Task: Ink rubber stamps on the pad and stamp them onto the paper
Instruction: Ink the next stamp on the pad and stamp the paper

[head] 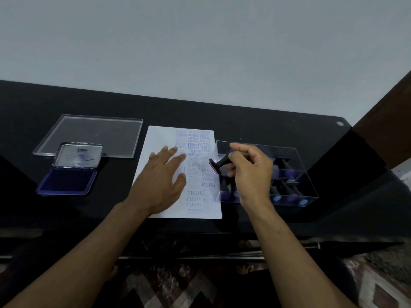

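While the black worktop [255, 121] carries everything, the sheet of paper [155, 141] lies at its middle, with the clear lid [93, 132] and the open ink pad [66, 181] to its left and a clear plastic box of stamps [298, 174] touching its right edge. On the paper the left hand [162, 181] lies flat, fingers spread and straight, holding the sheet down. Just beside it the right hand [251, 172] pinches the black handle of a rubber stamp [219, 164] between thumb and fingers, the stamp tilted with its reddish face toward the paper's right margin, above the box's near corner. The pad sits well apart on the far side of the paper, so the stamp would have to cross the printed sheet to be inked; a low pass could smear fresh impressions or catch the left hand. I judge the stamped column already crowded, so a new print risks overlapping older ones, and a tilted landing would leave half a word. Readable writing: "Artline" inside the pad's raised cover, and on the paper "SAMPLE", "FRAGILE", "AIR MAIL" and "AMENDED" in blue, facing away from the person.
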`<state>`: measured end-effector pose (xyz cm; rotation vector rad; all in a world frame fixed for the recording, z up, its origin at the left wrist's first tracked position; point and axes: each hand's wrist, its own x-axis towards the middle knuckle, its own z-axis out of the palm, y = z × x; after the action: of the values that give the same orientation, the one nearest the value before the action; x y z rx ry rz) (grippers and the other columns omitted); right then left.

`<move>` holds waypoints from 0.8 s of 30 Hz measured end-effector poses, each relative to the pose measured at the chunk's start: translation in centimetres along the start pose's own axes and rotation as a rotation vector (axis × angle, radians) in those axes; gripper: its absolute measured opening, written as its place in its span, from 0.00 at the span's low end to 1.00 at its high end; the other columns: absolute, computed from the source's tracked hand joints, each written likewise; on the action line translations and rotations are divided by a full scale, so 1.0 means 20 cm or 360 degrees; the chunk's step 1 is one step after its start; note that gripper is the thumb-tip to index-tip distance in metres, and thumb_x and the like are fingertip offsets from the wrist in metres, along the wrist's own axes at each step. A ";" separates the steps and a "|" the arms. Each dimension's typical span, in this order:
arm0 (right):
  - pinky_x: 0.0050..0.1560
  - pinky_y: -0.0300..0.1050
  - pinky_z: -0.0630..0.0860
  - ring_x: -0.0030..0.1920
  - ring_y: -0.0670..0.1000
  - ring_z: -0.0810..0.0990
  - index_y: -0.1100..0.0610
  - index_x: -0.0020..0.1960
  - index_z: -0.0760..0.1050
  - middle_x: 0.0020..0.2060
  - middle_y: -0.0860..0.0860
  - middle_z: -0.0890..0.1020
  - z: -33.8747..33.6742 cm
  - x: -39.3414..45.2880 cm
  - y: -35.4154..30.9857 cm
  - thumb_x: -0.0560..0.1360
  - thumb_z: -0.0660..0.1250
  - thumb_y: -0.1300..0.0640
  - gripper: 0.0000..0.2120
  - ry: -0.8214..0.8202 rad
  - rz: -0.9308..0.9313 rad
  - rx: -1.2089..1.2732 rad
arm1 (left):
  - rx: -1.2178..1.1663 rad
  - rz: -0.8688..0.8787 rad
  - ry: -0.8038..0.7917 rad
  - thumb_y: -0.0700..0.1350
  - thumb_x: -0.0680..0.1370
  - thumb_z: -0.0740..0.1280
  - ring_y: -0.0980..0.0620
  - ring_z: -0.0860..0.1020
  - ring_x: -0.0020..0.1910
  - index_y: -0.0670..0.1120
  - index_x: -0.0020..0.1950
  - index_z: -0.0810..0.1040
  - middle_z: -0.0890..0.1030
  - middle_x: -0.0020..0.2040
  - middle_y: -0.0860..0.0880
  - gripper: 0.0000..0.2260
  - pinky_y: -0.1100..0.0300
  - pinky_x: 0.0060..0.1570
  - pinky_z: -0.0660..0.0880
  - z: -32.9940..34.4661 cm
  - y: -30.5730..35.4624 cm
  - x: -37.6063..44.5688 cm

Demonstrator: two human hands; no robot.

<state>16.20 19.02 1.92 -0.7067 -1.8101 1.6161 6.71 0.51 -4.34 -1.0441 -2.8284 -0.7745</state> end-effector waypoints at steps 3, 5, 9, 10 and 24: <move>0.39 0.56 0.81 0.38 0.59 0.82 0.50 0.45 0.84 0.36 0.52 0.84 -0.14 0.06 0.00 0.72 0.68 0.62 0.09 0.0113 -0.0050 -0.0046 | -0.0066 0.0110 0.0015 0.59 0.80 0.53 0.50 0.54 0.81 0.52 0.78 0.65 0.61 0.81 0.50 0.27 0.50 0.80 0.50 0.03 0.18 0.09; 0.39 0.57 0.82 0.38 0.57 0.84 0.50 0.45 0.84 0.35 0.52 0.84 -0.23 0.11 0.01 0.72 0.68 0.62 0.09 0.0200 -0.0039 -0.0057 | -0.0109 0.0173 -0.0007 0.58 0.80 0.53 0.50 0.54 0.81 0.51 0.78 0.65 0.61 0.81 0.50 0.27 0.50 0.79 0.52 0.07 0.29 0.15; 0.44 0.57 0.83 0.42 0.50 0.84 0.47 0.44 0.83 0.39 0.47 0.85 -0.41 0.19 0.05 0.70 0.70 0.60 0.08 0.0338 -0.0065 -0.0196 | -0.0137 0.0306 -0.0042 0.55 0.82 0.57 0.48 0.55 0.81 0.49 0.78 0.66 0.63 0.80 0.47 0.25 0.47 0.79 0.54 0.14 0.45 0.26; 0.45 0.55 0.83 0.42 0.47 0.84 0.47 0.45 0.82 0.41 0.46 0.84 -0.45 0.21 0.06 0.70 0.70 0.60 0.08 0.0355 -0.0088 -0.0272 | -0.0127 0.0330 -0.0046 0.54 0.83 0.58 0.47 0.55 0.81 0.48 0.78 0.67 0.64 0.79 0.46 0.24 0.47 0.79 0.54 0.15 0.49 0.29; 0.49 0.40 0.77 0.44 0.47 0.77 0.54 0.50 0.82 0.48 0.50 0.79 -0.56 0.42 0.15 0.75 0.68 0.60 0.06 -0.0080 -0.0462 -0.1447 | 0.0081 0.0365 -0.0103 0.57 0.80 0.55 0.46 0.60 0.79 0.49 0.76 0.69 0.67 0.78 0.47 0.27 0.44 0.78 0.52 0.27 0.61 0.46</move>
<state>18.69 33.02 0.51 -0.7153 -2.5369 0.5716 7.85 16.51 -1.96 -1.3775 -2.6960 -0.6547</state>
